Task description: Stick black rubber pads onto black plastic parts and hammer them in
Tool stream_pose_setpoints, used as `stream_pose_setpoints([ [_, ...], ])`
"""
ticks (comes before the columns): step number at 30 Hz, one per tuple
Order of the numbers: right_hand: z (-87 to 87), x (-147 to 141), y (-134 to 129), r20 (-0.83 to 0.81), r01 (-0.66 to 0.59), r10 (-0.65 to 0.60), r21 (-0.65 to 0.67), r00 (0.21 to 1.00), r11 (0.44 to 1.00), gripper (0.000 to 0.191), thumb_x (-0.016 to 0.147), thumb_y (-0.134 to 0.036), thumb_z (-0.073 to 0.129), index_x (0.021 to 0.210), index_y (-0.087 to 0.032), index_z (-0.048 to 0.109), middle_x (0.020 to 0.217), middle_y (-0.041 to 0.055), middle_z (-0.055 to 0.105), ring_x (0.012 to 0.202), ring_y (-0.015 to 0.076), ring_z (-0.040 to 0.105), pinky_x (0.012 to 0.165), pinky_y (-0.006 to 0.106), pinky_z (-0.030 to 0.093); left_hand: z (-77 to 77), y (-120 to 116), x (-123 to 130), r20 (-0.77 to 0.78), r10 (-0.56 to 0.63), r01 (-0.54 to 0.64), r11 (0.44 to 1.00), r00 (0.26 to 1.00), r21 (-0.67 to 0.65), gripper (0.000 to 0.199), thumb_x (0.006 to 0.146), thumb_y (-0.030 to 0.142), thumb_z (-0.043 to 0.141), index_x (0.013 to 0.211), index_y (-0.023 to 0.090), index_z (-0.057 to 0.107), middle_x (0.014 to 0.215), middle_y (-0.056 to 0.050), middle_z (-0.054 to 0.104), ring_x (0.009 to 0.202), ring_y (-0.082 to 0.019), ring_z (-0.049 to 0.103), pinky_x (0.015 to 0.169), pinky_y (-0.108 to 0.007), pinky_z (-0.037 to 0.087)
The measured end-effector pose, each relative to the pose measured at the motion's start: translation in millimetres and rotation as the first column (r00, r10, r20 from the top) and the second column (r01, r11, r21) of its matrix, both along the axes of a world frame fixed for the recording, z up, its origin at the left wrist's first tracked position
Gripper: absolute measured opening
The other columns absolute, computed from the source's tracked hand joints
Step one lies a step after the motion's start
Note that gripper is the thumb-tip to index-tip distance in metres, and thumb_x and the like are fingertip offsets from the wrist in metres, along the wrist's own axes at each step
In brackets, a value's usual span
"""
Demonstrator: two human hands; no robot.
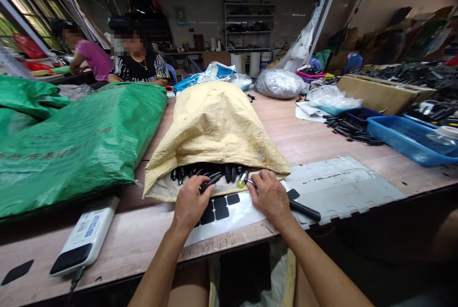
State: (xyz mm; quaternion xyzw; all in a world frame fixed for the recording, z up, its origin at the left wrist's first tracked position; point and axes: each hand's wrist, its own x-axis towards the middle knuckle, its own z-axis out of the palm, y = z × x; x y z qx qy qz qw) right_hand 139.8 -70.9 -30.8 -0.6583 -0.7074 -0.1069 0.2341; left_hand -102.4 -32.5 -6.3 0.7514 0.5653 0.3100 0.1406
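In front of me lies a yellow woven sack point(218, 125), its mouth towards me, with several black rod-like pieces point(228, 173) showing inside. My left hand point(190, 202) is at the sack's mouth, fingers closed around a slim black pen-shaped piece point(211, 181). My right hand point(270, 197) grips a small hammer; its yellow-green head point(242, 179) points left and its black handle point(306, 210) sticks out to the right. Under both hands, a white sheet with black rounded squares point(221, 207) lies on the table. My right fingertips are partly hidden.
Left is a green woven sack point(71, 140), with a white power bank point(86, 235) and cable before it. A grey mat point(343, 187), blue tray point(411, 140), black parts point(352, 130) and cardboard box point(382, 93) are right. Two people point(138, 61) sit beyond. An open sack point(291, 278) is below.
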Motion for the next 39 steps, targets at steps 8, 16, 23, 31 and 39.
stream_pose_setpoints([
  [8, 0.9, 4, -7, -0.024, -0.016, 0.017, 0.029, 1.0, 0.999, 0.015, 0.09, -0.03, 0.06, 0.102, -0.021, 0.063, 0.096, 0.0079, 0.059, 0.095, 0.025, 0.049, 0.08, 0.036, 0.036, -17.7, -32, -7, 0.132, -0.177, 0.188, 0.979, 0.975, -0.08, 0.011, 0.082, 0.024, 0.069, 0.093, 0.023, 0.07, 0.092, -0.005, 0.067, 0.095, -0.025, 0.057, 0.085, -0.039, 0.045],
  [16, 6.0, 6, -12, -0.037, 0.017, -0.018, -0.015, 0.999, 1.0, 0.012, 0.097, -0.023, 0.051, 0.095, -0.022, 0.062, 0.091, 0.0052, 0.061, 0.082, 0.02, 0.056, 0.067, 0.033, 0.036, -13.0, -33, -9, 0.195, -0.201, 0.223, 0.97, 0.96, -0.097, 0.014, 0.068, 0.013, 0.076, 0.078, 0.021, 0.07, 0.081, -0.001, 0.066, 0.089, -0.022, 0.056, 0.081, -0.035, 0.043],
  [23, 23.2, -22, -40, -0.379, -0.348, 0.326, 0.009, 0.866, 0.937, 0.027, 0.102, -0.027, 0.042, 0.121, -0.023, 0.06, 0.102, 0.0065, 0.065, 0.092, 0.0185, 0.063, 0.082, 0.03, 0.05, -12.2, -34, -9, 0.184, -0.197, 0.222, 0.967, 0.963, -0.127, 0.015, 0.066, 0.011, 0.076, 0.077, 0.021, 0.073, 0.077, -0.002, 0.066, 0.088, -0.023, 0.056, 0.081, -0.035, 0.043],
  [31, 23.8, -45, -49, -0.352, -0.411, 0.379, -0.017, 0.856, 0.911, 0.036, 0.1, -0.021, 0.042, 0.133, -0.026, 0.057, 0.108, 0.0073, 0.067, 0.093, 0.0187, 0.066, 0.082, 0.031, 0.054, -13.9, -33, -9, 0.2, -0.191, 0.216, 0.97, 0.961, -0.113, 0.018, 0.066, 0.01, 0.077, 0.079, 0.021, 0.076, 0.08, -0.002, 0.064, 0.09, -0.022, 0.055, 0.082, -0.035, 0.043],
  [39, 25.6, -58, -59, -0.223, -0.424, 0.409, -0.019, 0.885, 0.906, 0.046, 0.098, -0.013, 0.042, 0.14, -0.027, 0.052, 0.093, 0.0048, 0.062, 0.082, 0.0169, 0.063, 0.072, 0.027, 0.052, -15.8, -32, -10, 0.208, -0.192, 0.219, 0.969, 0.959, -0.112, 0.013, 0.064, 0.008, 0.079, 0.068, 0.019, 0.073, 0.075, 0.0, 0.06, 0.085, -0.02, 0.053, 0.078, -0.033, 0.041],
])
